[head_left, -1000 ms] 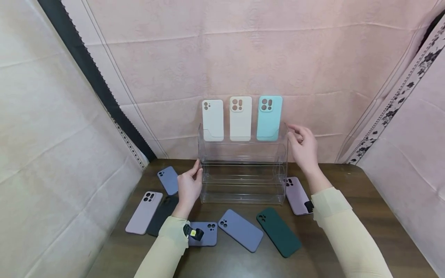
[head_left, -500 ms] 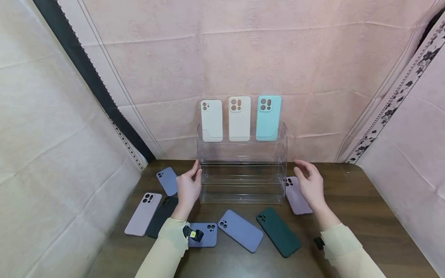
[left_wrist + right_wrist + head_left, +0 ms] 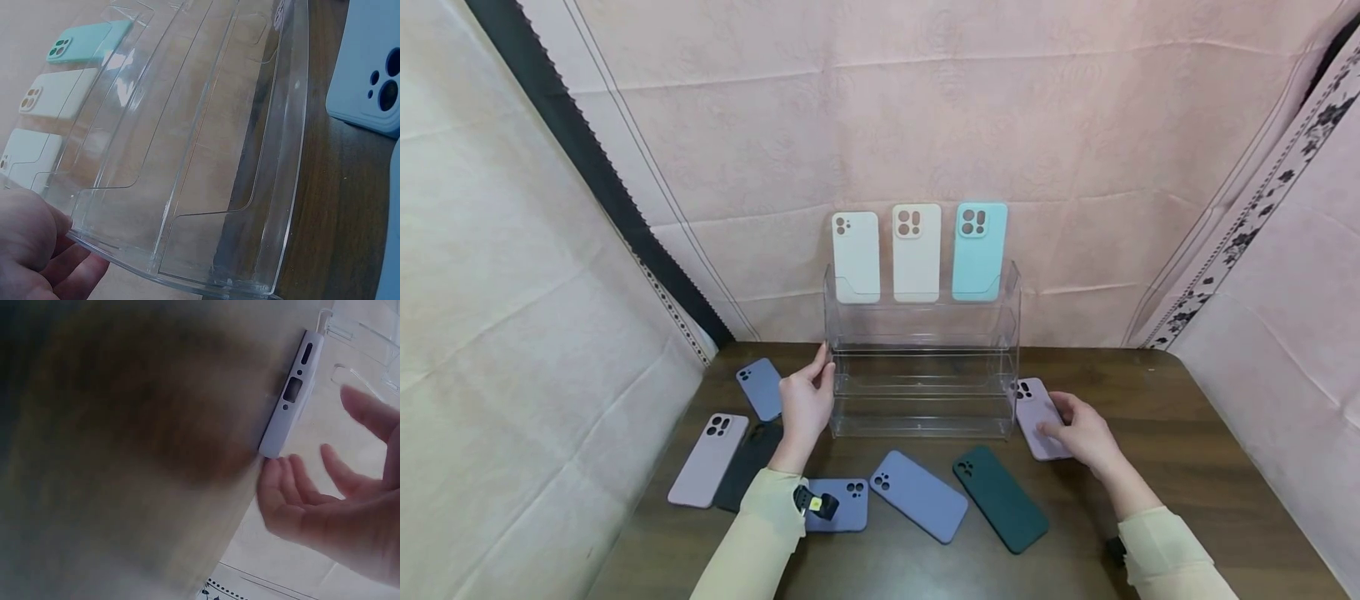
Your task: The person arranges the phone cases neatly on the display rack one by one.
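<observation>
A clear tiered display rack (image 3: 922, 429) stands on the table. Its top tier holds a white phone case (image 3: 857, 254), a cream phone case (image 3: 917, 250) and a turquoise phone case (image 3: 980, 248), all upright. My left hand (image 3: 806, 406) pinches the rack's left side edge; the left wrist view has the thumb and fingers (image 3: 80, 275) at that edge. Over a light purple phone case (image 3: 1034, 421), lying right of the rack, is my right hand (image 3: 1084, 432). In the right wrist view its fingertips (image 3: 272, 467) meet the case's end, while the thumb stays apart.
Before the rack lie a blue case (image 3: 919, 497), a dark green case (image 3: 1000, 500) and another blue case (image 3: 850, 507) partly behind the left wrist. Left are a lilac case (image 3: 708, 461), a black case (image 3: 747, 467) and a small blue case (image 3: 762, 388). Cloth (image 3: 925, 125) hangs behind.
My right hand has left the rack's upper right edge and come down to the light purple phone case. The left hand keeps its place on the rack.
</observation>
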The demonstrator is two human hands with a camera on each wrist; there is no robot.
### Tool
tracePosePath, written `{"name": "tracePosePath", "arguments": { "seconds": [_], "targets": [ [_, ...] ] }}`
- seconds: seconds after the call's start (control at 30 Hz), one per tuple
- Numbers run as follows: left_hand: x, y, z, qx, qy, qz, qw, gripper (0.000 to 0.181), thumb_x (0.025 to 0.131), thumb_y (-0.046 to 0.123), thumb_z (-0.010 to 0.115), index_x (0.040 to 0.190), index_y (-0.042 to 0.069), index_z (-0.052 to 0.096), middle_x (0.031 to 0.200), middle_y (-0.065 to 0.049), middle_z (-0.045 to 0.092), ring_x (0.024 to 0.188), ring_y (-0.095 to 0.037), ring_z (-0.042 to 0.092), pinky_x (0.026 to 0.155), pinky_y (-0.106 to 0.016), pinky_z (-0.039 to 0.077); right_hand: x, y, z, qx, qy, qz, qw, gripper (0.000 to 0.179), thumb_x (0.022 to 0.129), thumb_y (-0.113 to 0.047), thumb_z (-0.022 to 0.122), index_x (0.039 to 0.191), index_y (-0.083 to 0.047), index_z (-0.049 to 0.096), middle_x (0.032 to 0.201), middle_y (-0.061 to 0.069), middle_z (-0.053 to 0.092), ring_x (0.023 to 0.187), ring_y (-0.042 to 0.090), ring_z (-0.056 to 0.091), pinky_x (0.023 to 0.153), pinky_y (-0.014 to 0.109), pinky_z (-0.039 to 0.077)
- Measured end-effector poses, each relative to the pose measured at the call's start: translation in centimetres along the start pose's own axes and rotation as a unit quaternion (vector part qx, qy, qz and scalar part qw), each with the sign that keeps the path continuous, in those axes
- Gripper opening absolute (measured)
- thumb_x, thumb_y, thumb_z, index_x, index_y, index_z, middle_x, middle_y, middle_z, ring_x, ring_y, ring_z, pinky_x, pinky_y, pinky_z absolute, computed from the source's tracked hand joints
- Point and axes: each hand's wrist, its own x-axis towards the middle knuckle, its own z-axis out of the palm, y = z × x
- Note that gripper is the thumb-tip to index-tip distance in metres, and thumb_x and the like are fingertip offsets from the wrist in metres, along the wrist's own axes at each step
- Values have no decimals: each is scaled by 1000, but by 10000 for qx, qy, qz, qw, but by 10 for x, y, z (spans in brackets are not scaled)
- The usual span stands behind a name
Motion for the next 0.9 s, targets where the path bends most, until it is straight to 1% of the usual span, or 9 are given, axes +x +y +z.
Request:
{"name": "tracePosePath", "arguments": {
  "seconds": [0.1, 0.2, 0.43, 0.57, 0.73, 0.9],
  "targets": [
    [0, 0, 0, -40, 24, 1, 10000, 41, 102, 6, 73, 142, 8, 68, 125, -15, 75, 61, -23, 69, 49, -27, 47, -1, 1, -1, -67, -243, 71, 9997, 81, 99, -21, 79, 158, 11, 35, 158, 39, 39, 138, 55, 46, 111, 67, 41],
    [1, 0, 0, -78, 51, -10, 10000, 41, 102, 5, 74, 142, 8, 68, 125, -16, 75, 55, -22, 64, 45, -28, 43, 0, -1, -2, -127, -328, 87, 9993, 87, 96, -22, 82, 158, 13, 32, 157, 40, 40, 136, 55, 47, 111, 68, 41],
    [1, 2, -1, -38, 20, 48, 10000, 40, 103, 7, 73, 142, 7, 67, 127, -15, 74, 56, -21, 64, 46, -26, 43, 9, 3, -3, -342, -422, 59, 9985, 95, 93, -22, 86, 159, 15, 29, 150, 43, 43, 133, 55, 47, 109, 68, 40],
    [1, 3, -2, -53, 20, 70, 10000, 39, 103, 6, 73, 142, 6, 68, 126, -16, 74, 54, -21, 62, 45, -27, 42, 14, 6, -4, -666, -469, 7, 9967, 98, 91, -27, 88, 157, 17, 31, 146, 44, 44, 130, 56, 47, 106, 69, 41],
    [1, 2, -1, -111, -16, -17, 9999, 39, 103, 8, 72, 142, 7, 67, 127, -15, 74, 57, -20, 65, 46, -25, 44, 18, 7, -4, -978, -492, 58, 9940, 101, 87, -31, 91, 154, 18, 35, 142, 44, 43, 125, 55, 48, 103, 68, 42],
    [1, 1, -1, -136, -76, -107, 9998, 40, 104, 8, 72, 144, 8, 67, 129, -15, 73, 50, -17, 57, 44, -25, 42, 21, 6, -5, -1119, -528, 151, 9922, 101, 86, -33, 92, 151, 21, 36, 141, 46, 44, 124, 54, 49, 104, 67, 44]
  ]
}}
